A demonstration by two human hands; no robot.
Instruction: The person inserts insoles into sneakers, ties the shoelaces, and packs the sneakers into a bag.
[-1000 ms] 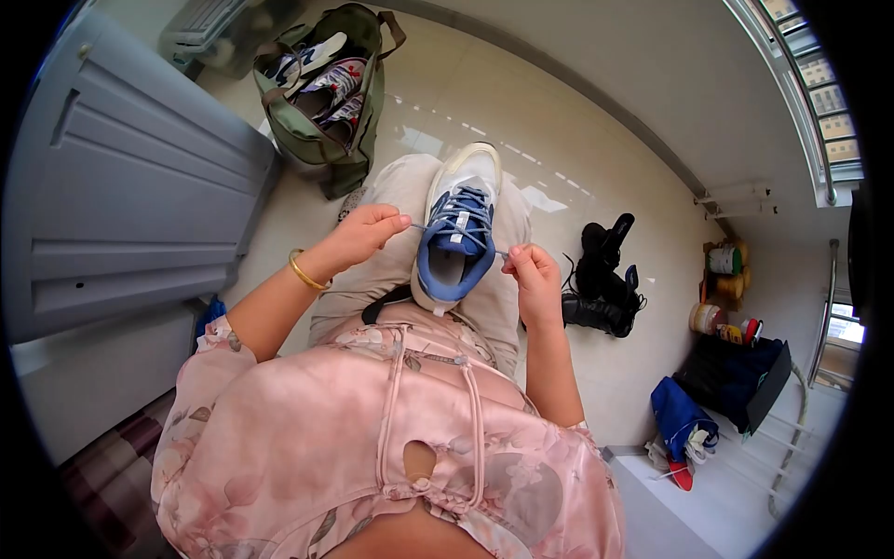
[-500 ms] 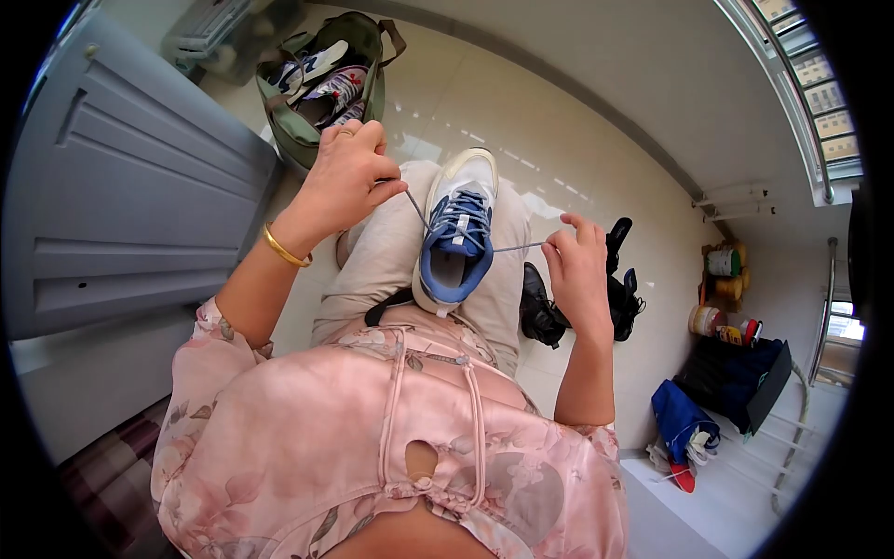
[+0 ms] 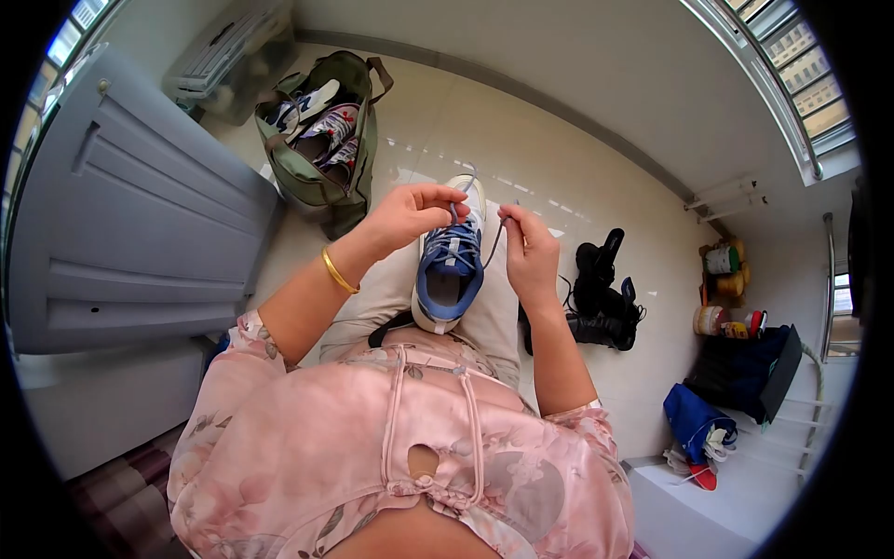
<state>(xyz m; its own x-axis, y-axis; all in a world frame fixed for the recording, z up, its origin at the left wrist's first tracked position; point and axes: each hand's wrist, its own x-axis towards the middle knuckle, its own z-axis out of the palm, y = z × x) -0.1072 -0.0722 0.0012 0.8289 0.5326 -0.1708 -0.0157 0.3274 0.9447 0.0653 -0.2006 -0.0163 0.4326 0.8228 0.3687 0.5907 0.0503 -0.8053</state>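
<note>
A blue and white sneaker [image 3: 450,277] rests on my lap, its toe pointing away from me and its opening toward my body. My left hand [image 3: 416,216] pinches one end of the shoelace [image 3: 471,177] above the sneaker's toe, and a short tail of it sticks up past the fingers. To the right of the sneaker, my right hand [image 3: 533,252] pinches the other lace end, which hangs in a slack curve down to the eyelets. The laces over the tongue run crosswise. My left hand partly hides the toe area.
A green bag [image 3: 326,140] with several shoes in it stands on the floor at upper left, beside a clear plastic box [image 3: 233,65]. Black shoes [image 3: 603,307] lie to my right. A grey cabinet [image 3: 140,205] is at left; a blue bag [image 3: 691,419] sits at lower right.
My hands have come closer together over the sneaker's front, the left moving right and down, the right moving left. The lace ends, stretched taut sideways before, are now slack.
</note>
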